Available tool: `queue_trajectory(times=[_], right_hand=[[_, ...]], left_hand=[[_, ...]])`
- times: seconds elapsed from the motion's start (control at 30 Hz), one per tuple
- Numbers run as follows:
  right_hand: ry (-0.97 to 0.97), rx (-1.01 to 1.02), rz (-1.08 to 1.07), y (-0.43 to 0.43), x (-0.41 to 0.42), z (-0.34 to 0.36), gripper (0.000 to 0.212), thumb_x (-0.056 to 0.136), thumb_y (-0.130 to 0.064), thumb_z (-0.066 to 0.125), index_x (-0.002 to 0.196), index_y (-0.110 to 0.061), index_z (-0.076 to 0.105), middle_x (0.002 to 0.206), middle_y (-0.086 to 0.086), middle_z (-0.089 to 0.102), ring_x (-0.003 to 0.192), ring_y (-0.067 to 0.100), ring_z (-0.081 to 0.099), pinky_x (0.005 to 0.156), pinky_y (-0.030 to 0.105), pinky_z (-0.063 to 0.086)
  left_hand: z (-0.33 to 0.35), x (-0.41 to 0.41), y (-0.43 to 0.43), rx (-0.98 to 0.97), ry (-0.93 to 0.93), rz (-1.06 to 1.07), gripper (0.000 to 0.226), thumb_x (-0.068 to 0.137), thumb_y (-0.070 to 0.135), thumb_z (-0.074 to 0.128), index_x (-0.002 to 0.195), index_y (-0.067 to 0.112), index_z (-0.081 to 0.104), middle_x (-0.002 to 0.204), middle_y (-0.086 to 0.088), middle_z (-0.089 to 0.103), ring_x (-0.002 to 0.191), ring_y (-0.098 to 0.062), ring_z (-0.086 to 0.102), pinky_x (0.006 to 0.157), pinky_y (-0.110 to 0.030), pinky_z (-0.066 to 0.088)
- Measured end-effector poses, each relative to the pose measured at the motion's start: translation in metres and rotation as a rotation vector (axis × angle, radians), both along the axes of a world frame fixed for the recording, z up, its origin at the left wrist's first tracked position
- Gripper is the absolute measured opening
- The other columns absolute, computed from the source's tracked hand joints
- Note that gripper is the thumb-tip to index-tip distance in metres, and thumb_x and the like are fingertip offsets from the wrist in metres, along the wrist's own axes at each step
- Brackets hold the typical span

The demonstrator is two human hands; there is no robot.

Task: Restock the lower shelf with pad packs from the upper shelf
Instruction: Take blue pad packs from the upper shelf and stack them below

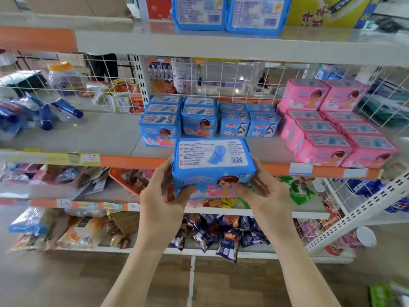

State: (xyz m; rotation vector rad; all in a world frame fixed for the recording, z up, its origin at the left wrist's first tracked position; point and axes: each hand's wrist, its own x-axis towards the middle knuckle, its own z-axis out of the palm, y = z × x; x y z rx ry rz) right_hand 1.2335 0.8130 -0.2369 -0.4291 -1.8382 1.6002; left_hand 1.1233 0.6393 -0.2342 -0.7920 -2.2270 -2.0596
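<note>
I hold a blue pad pack (212,167) in front of the lower shelf's orange front edge (132,161). My left hand (161,196) grips its left end and my right hand (263,191) grips its right end, thumbs on the front face. Behind it, several blue pad packs (179,120) stand in rows on the lower shelf (106,134). On the upper shelf (199,41) sit two more blue pad packs (230,14), lying with their printed backs toward me.
Pink pad packs (332,120) fill the lower shelf's right side. Blue tubes (55,111) lie at its left. A white wire grid (221,76) backs the shelf. Snack bags (221,233) crowd the shelves below. A yellow carton (327,12) stands on the upper shelf.
</note>
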Motion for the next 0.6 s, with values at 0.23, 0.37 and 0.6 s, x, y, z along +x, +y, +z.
queue_trajectory(times=[0.23,0.37,0.6], right_hand=[[0.073,-0.276,-0.001,-0.011,-0.009,-0.003,0.032,0.083,-0.01,0.069,0.111,-0.026,0.071,0.103,-0.004,0.075,0.093,0.015,0.071,0.079,0.033,0.058],[0.149,-0.615,0.074,-0.006,-0.007,-0.012,0.056,0.081,-0.008,0.071,0.135,-0.012,0.057,0.136,0.022,0.058,0.121,0.042,0.057,0.095,0.057,0.049],[0.184,-0.609,0.088,-0.008,-0.005,0.003,0.049,0.076,-0.015,0.075,0.123,-0.014,0.062,0.107,0.016,0.064,0.091,0.03,0.061,0.079,0.039,0.053]], left_hand=[[0.032,0.015,-0.014,-0.072,0.211,-0.048,0.06,0.08,0.05,0.077,0.131,0.024,0.058,0.126,0.014,0.055,0.117,-0.009,0.057,0.093,-0.019,0.047],[0.05,0.033,-0.021,-0.121,0.336,-0.321,0.069,0.086,0.044,0.071,0.146,0.021,0.045,0.141,0.009,0.051,0.129,-0.017,0.053,0.1,-0.031,0.048],[0.033,0.046,-0.013,-0.052,0.497,-0.216,0.068,0.091,0.031,0.064,0.15,0.006,0.04,0.154,0.002,0.042,0.144,-0.01,0.037,0.114,-0.021,0.033]])
